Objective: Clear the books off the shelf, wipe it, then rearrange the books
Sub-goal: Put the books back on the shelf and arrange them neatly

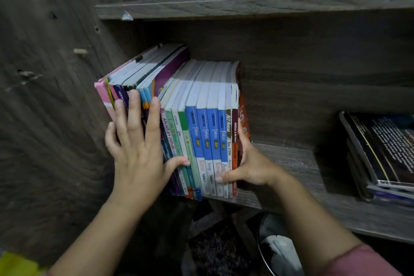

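Observation:
A row of upright books (201,132) stands at the left end of the dark wooden shelf (291,163), spines facing me: pink and purple ones on the left, several blue ones in the middle, an orange-brown one at the right end. My left hand (136,148) lies flat with straight fingers against the left spines, thumb touching a green spine. My right hand (248,163) grips the right end of the row, its thumb across the lower spines and its fingers hidden behind the orange-brown cover.
A flat stack of dark books (380,154) lies on the same shelf at the far right. Another shelf board (246,4) runs above. The cabinet's side wall (49,96) stands close on the left. A round bin with white cloth (277,246) sits below.

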The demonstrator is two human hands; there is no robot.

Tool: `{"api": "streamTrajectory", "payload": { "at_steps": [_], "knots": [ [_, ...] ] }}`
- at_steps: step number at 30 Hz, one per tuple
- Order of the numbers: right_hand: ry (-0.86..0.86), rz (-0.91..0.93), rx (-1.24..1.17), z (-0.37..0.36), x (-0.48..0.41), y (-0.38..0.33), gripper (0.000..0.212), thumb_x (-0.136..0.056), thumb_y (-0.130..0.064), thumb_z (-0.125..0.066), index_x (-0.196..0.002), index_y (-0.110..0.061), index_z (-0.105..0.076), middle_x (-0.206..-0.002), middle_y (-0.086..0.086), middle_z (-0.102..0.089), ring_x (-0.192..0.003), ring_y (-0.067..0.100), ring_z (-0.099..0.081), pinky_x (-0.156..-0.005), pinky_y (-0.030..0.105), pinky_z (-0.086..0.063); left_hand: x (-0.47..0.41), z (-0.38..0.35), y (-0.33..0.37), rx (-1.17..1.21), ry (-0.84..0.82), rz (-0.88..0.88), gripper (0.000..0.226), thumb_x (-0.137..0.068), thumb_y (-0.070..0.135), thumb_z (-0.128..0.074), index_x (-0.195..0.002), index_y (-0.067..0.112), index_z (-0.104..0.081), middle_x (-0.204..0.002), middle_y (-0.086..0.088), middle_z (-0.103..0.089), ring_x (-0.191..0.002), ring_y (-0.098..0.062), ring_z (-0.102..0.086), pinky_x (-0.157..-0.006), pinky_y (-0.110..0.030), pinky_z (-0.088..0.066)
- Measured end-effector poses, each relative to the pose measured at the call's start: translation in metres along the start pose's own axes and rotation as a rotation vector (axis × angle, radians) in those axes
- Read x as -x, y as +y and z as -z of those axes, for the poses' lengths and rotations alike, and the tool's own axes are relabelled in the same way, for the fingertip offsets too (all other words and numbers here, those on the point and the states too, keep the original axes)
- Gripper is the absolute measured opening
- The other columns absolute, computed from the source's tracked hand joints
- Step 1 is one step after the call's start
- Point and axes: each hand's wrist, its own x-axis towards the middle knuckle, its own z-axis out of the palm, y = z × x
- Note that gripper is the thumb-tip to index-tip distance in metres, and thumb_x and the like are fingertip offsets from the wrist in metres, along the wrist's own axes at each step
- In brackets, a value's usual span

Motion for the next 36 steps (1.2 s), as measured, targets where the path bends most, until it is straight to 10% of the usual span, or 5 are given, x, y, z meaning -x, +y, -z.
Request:
{"api": "streamTrajectory", "payload": {
  "at_steps": [5,10,14,27,36],
  "knots": [
    [-0.046,-0.079,0.141,0.008,0.017,-0.012,0.156,-0.042,-0.033,-0.099,-0.140,-0.059,0.020,-0.154,-0.005,-0.034,-0.141,0.019,-0.032,-0.114,0.055,-0.030,0.005,0.013,0.013,-0.018,-0.052,0.077,0.137,-0.049,0.056,-0.086,-0.154,0.013,-0.009,-0.159,-0.017,0.002,-0.144,-0.043,-0.005,-0.105,-0.067,-0.019],
    [0.022,-0.184,0.321,0.022,0.051,-0.020,0.136,-0.060,-0.011,-0.091,-0.153,-0.037,0.004,-0.148,-0.015,-0.026,-0.136,0.004,-0.027,-0.112,0.020,-0.022,0.012,0.028,0.041,0.067,-0.063,0.099,0.109,-0.060,0.040,-0.087,-0.148,0.014,-0.029,-0.153,-0.017,-0.013,-0.136,-0.040,-0.014,-0.103,-0.066,-0.022],
    [0.180,-0.267,0.486,0.041,0.080,-0.031,0.115,-0.067,-0.023,-0.088,-0.152,-0.041,-0.014,-0.152,0.002,-0.036,-0.136,0.020,-0.039,-0.111,0.038,-0.037,0.018,0.030,0.067,0.101,-0.077,0.076,0.090,-0.070,0.032,-0.079,-0.145,0.018,-0.033,-0.151,-0.014,-0.016,-0.133,-0.040,-0.019,-0.104,-0.064,-0.023],
    [0.732,-0.261,0.528,0.098,0.222,-0.031,0.056,-0.081,-0.032,-0.076,-0.133,-0.031,-0.056,-0.125,-0.008,-0.063,-0.110,0.012,-0.060,-0.099,0.030,-0.046,0.028,0.012,0.195,0.377,-0.264,-0.272,0.050,-0.075,0.037,-0.072,-0.122,0.024,-0.057,-0.125,0.001,-0.050,-0.117,-0.024,-0.035,-0.092,-0.046,-0.034],
    [1.149,-0.612,0.525,0.150,0.253,-0.003,0.044,-0.093,-0.028,-0.059,-0.136,-0.033,-0.052,-0.143,0.006,-0.031,-0.130,0.030,-0.031,-0.106,0.045,-0.036,0.001,-0.019,0.310,0.431,-0.429,-0.597,0.057,-0.089,0.031,-0.061,-0.141,0.023,-0.039,-0.143,-0.001,-0.039,-0.131,-0.021,-0.039,-0.107,-0.034,-0.032]
  ]
}}
